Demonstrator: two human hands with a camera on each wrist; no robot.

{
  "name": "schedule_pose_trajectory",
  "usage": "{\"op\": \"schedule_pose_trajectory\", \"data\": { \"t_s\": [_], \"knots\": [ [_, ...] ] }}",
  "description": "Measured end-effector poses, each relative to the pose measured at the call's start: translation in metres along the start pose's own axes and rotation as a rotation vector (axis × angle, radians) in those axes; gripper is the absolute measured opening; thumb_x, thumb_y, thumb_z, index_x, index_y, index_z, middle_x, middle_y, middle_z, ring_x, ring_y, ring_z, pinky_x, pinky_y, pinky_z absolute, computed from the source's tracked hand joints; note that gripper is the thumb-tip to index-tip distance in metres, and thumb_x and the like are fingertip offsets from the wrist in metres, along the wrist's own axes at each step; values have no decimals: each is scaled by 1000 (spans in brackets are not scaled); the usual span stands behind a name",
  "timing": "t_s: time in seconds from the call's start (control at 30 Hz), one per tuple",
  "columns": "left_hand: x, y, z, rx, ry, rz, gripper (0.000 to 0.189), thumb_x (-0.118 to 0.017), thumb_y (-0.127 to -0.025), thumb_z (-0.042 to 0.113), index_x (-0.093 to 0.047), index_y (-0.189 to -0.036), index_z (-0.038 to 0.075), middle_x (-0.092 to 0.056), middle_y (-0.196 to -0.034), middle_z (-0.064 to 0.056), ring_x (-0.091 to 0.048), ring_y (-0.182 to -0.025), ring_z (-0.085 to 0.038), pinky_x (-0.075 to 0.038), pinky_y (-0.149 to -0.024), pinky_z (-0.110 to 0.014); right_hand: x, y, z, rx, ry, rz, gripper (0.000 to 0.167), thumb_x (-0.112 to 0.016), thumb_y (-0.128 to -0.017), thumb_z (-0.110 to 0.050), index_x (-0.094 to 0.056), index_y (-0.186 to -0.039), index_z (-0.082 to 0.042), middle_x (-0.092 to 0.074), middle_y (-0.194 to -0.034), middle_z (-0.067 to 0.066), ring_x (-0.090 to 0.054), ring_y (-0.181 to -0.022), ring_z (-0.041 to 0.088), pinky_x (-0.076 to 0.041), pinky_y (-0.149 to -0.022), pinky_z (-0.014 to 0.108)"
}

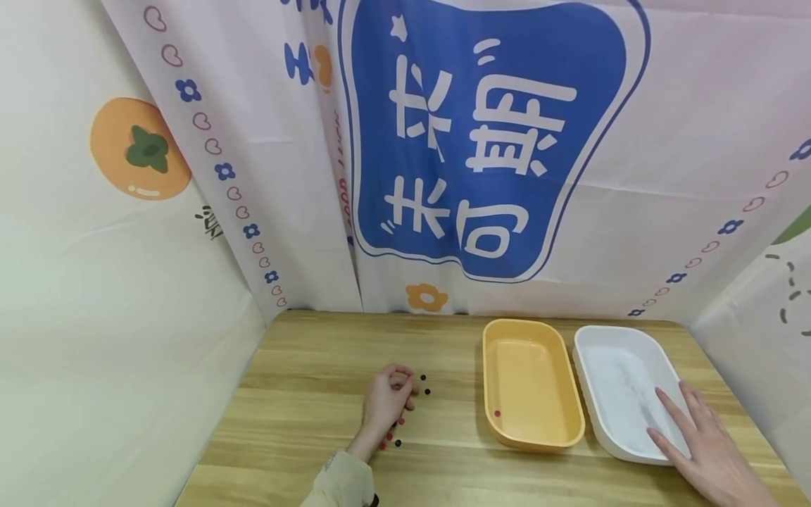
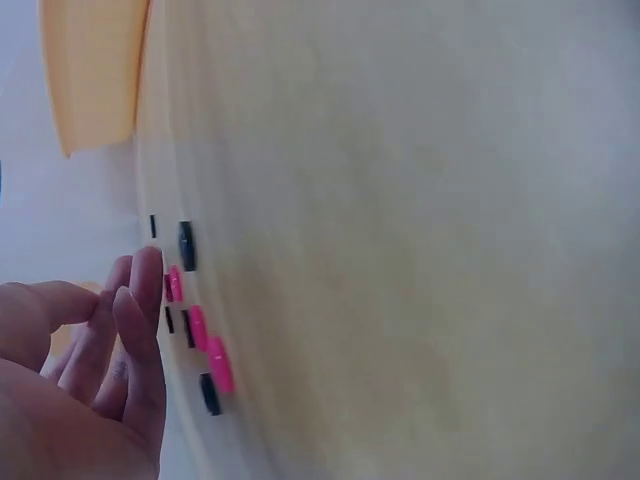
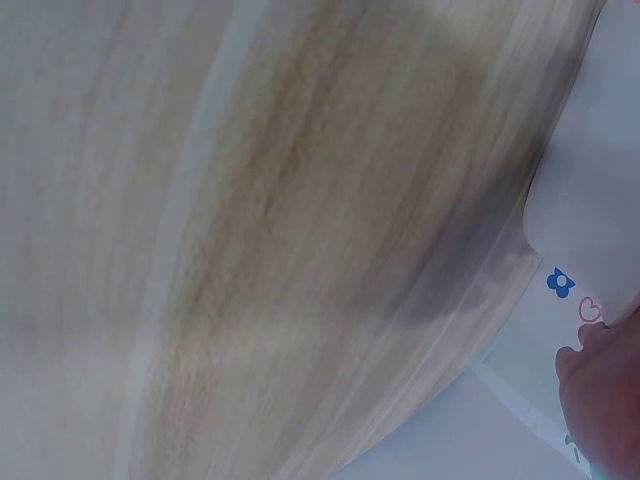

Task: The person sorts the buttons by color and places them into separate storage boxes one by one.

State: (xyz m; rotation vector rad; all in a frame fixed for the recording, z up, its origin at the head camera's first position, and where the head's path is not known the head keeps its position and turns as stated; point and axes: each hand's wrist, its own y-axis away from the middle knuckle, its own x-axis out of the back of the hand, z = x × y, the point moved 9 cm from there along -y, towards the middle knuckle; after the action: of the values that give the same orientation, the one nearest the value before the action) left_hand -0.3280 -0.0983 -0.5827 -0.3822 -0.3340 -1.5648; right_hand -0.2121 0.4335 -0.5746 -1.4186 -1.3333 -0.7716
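My left hand (image 1: pixel 388 400) is low over the table among small round bead-like pieces, with thumb and index fingertips meeting. Whether a piece sits between them I cannot tell. Black pieces (image 1: pixel 427 391) lie just right of its fingertips; red pieces (image 1: pixel 401 421) and more black ones lie by its wrist. In the left wrist view, pink-red pieces (image 2: pixel 220 365) and black pieces (image 2: pixel 187 246) line up beside the fingers. My right hand (image 1: pixel 709 447), fingers spread, rests at the right rim of the white tray (image 1: pixel 595 412).
A yellow tray (image 1: pixel 532 380) stands between the left hand and the white tray, with one red piece (image 1: pixel 497 413) near its front left corner. The wooden table (image 1: pixel 304 394) ends at a printed cloth (image 1: pixel 304 211) behind, with cloth walls on both sides.
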Motion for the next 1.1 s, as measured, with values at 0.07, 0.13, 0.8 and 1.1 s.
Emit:
{"op": "schedule_pose_trajectory", "data": {
  "t_s": [0.07,0.13,0.8,1.1],
  "knots": [
    [0,0,3,-2,30,-8,18,-69,-107,12,-73,-122,0,-85,-96,-13,-75,-60,-18,-53,-46,-22,0,0,1,-2,7,-1,83,-60,-112,-35,-16,-176,-7,2,-180,37,15,-170,50,32,-131,39],
    [0,-1,7,-11,62,-11,21,-69,-108,11,-73,-123,-2,-85,-100,-17,-77,-63,-22,-58,-50,-25,0,-1,1,-3,11,-1,82,-60,-112,-36,-17,-175,-7,2,-180,38,16,-170,50,32,-131,38],
    [-30,-4,64,-94,330,-132,19,-68,-107,3,-71,-121,-9,-78,-110,-37,-80,-83,-49,-68,-70,-53,3,2,-5,35,-26,38,76,-61,-111,-31,-26,-173,-5,-1,-181,35,11,-171,51,27,-135,40],
    [-41,-4,75,-92,337,-154,21,-69,-107,7,-71,-120,-10,-80,-110,-32,-81,-84,-49,-68,-73,-55,3,2,-4,33,-28,37,76,-61,-111,-31,-26,-173,-5,0,-181,34,12,-171,50,27,-135,41]
  ]
}}
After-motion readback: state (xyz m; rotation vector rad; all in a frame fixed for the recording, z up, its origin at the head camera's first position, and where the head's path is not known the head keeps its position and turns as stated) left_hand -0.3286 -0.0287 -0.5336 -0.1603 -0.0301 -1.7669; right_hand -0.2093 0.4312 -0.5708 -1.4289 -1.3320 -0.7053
